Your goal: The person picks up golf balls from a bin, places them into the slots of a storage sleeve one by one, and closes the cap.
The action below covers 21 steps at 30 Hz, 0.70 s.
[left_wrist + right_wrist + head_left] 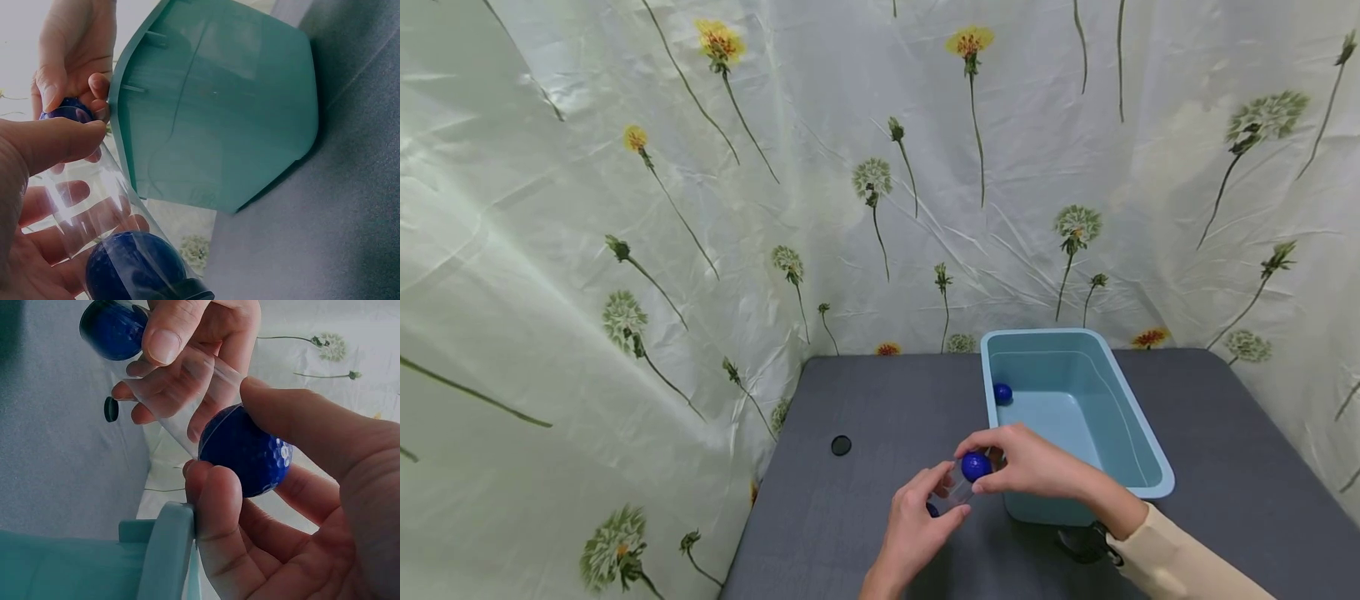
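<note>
My left hand [912, 523] grips a clear plastic tube [100, 203], held tilted above the table. Inside its lower end lies a dark blue golf ball [128, 262], with a dark cap [192, 290] below it. At the tube's upper mouth, my right hand [1026, 462] pinches another blue golf ball [250, 453] between thumb and fingers. The tube's rim crosses this ball, so part of it sits within the mouth. Both hands are close to the near left corner of a light blue bin [1138, 425].
One more blue ball [1002, 393] rests in the bin's far left area. A small black round cap [841, 445] lies on the dark grey table [880, 400], left of the bin. Behind the table hangs a flower-printed curtain [820, 208].
</note>
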Each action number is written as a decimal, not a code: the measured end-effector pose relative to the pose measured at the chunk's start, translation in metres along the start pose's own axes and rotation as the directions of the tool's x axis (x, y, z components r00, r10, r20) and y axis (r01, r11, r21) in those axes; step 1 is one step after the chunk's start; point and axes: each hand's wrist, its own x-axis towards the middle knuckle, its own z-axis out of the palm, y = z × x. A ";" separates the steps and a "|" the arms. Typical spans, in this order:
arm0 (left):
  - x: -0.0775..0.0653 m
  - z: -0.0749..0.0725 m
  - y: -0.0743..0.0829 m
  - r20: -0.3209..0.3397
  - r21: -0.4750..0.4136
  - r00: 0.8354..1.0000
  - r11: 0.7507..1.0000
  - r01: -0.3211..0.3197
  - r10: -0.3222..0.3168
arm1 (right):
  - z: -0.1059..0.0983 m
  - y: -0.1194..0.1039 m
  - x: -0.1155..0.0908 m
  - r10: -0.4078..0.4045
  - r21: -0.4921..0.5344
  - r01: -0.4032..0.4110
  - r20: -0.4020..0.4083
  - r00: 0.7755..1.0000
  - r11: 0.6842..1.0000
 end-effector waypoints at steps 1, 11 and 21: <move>0.000 0.000 0.000 -0.002 0.000 1.000 1.000 -0.006 0.006 | 0.000 0.001 0.001 0.002 -0.004 -0.002 0.002 1.000 1.000; 0.005 0.000 0.001 -0.016 0.003 0.999 1.000 -0.028 0.028 | -0.005 0.000 0.003 -0.006 -0.031 0.006 0.005 1.000 1.000; 0.004 0.001 0.002 -0.014 -0.006 1.000 1.000 -0.016 0.016 | -0.027 -0.007 0.002 -0.010 -0.067 0.007 -0.043 0.999 0.998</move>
